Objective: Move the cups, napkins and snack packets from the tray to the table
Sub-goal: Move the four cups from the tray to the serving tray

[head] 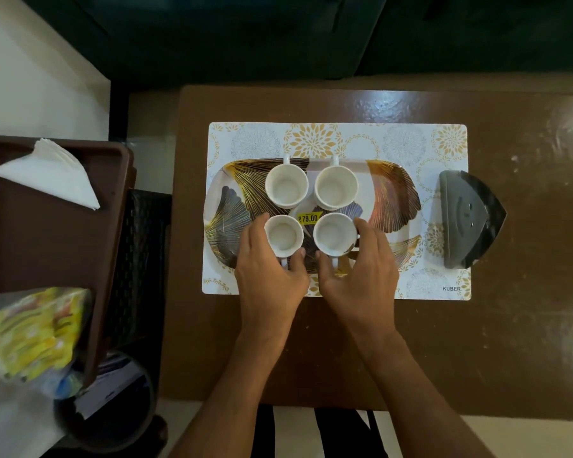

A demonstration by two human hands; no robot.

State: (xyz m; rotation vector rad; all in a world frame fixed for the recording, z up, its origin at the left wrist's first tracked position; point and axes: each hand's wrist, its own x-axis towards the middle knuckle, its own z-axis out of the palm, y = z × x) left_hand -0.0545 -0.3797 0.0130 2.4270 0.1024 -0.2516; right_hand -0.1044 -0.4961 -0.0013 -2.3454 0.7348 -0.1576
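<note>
Four empty white cups stand in a square on a leaf-patterned tray (396, 193) that lies on a floral placemat (444, 143). My left hand (268, 276) wraps the near-left cup (283, 234), fingers on its left side and thumb by the handle. My right hand (361, 276) holds the near-right cup (334, 234) the same way. The far-left cup (286, 186) and far-right cup (335, 187) stand untouched with handles pointing away. White folded napkins (50, 176) and yellow snack packets (37, 332) lie on a brown tray (47, 242) at the left, off the table.
A black napkin holder (467, 219) sits at the placemat's right edge. The brown table (510, 325) stretches to the right and toward me. A black perforated crate (139, 259) and a dark round bin (113, 408) stand between the brown tray and the table.
</note>
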